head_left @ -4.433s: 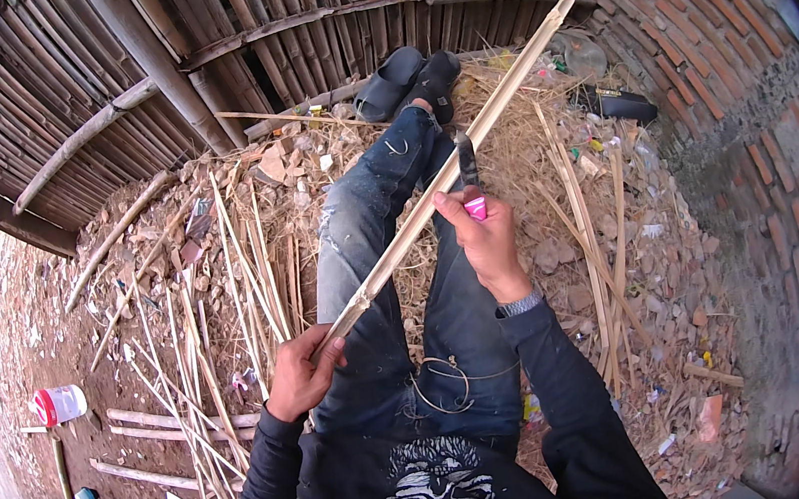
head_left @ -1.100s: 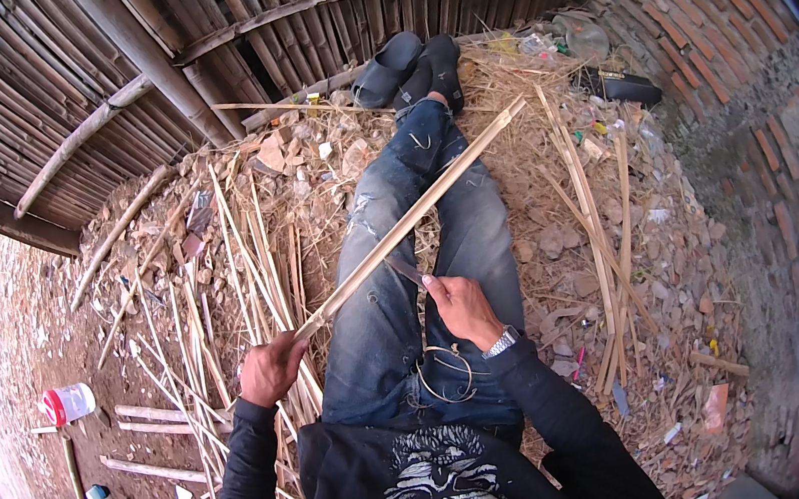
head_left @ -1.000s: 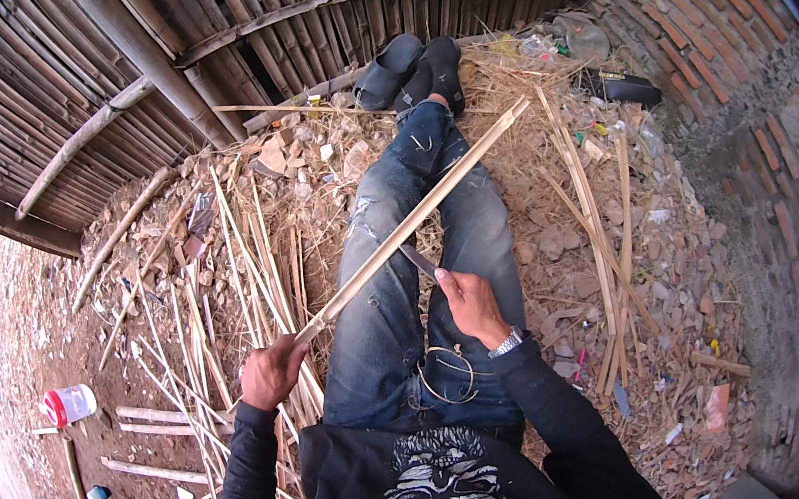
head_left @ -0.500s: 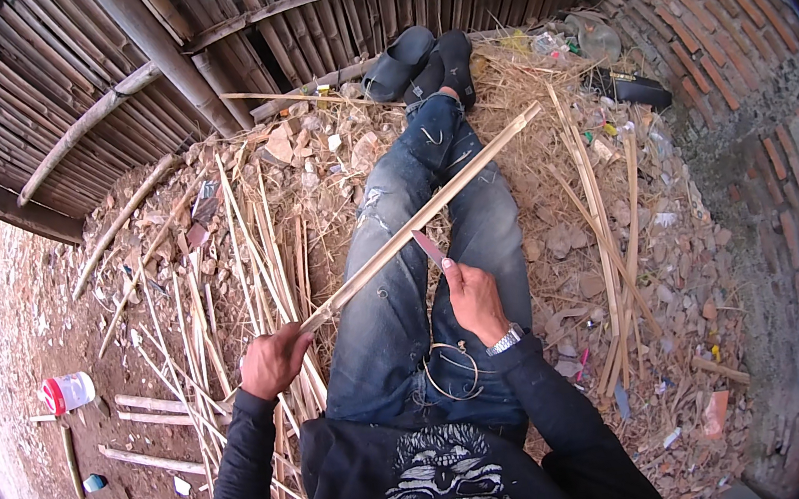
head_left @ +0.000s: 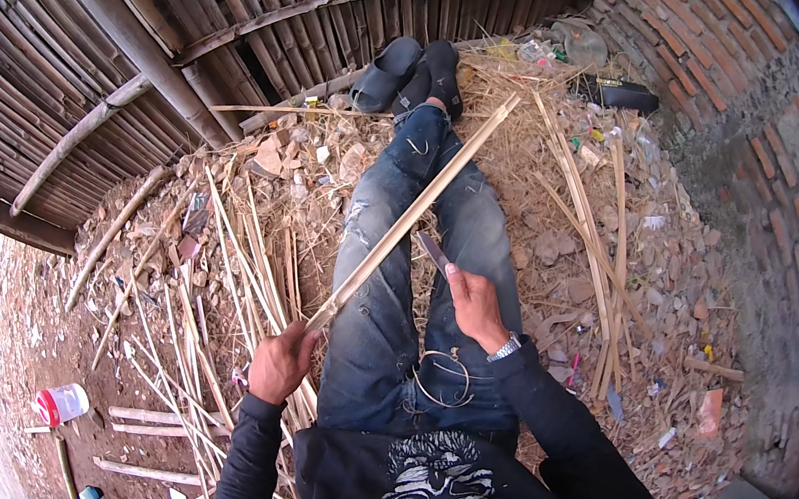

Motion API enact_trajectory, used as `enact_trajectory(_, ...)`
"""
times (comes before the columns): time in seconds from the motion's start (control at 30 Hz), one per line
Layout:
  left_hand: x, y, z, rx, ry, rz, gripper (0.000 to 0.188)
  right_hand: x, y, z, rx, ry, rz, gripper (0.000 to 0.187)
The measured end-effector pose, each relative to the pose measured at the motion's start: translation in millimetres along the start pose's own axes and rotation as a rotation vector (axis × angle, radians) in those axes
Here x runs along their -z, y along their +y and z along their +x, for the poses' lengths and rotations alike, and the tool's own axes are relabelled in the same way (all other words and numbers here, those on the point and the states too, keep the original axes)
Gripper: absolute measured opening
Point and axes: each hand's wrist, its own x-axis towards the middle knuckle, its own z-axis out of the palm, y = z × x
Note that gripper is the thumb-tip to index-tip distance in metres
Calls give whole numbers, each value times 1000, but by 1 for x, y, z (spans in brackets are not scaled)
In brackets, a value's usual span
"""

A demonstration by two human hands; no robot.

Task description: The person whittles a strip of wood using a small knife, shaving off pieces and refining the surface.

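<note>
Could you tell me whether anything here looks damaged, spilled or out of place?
The jeans are torn near the left knee. Split bamboo strips and shavings lie scattered over the dirt, and a red-and-white can lies tipped on its side at the left. The bamboo strip and the knife look intact.

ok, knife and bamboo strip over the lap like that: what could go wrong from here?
1. The right hand holds a short metal knife directly over the blue-jeaned legs; a slip could cut the thigh.
2. The left hand grips only the near end of the long pale bamboo strip, so its far end may swing.
3. Its split edges might splinter into the palm.
</note>
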Motion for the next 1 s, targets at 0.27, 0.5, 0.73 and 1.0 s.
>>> enact_trajectory(0.27, 21, -36, -31, -25, -8, 137, 22, -14, 8, 7, 50, 179, -31, 58)
enact_trajectory(0.5, 14, -31, -21, -33, -18, 91, 26, -27, -17, -12, 91, -50, -148, 48)
enact_trajectory(0.73, 1, -11, -5, 4, -33, -30, 31, -21, -21, -12, 66, -93, -91, 51)
enact_trajectory(1.0, -16, 9, 6, 39, -21, -82, 32, -24, -20, -16, 57, -266, -81, 55)
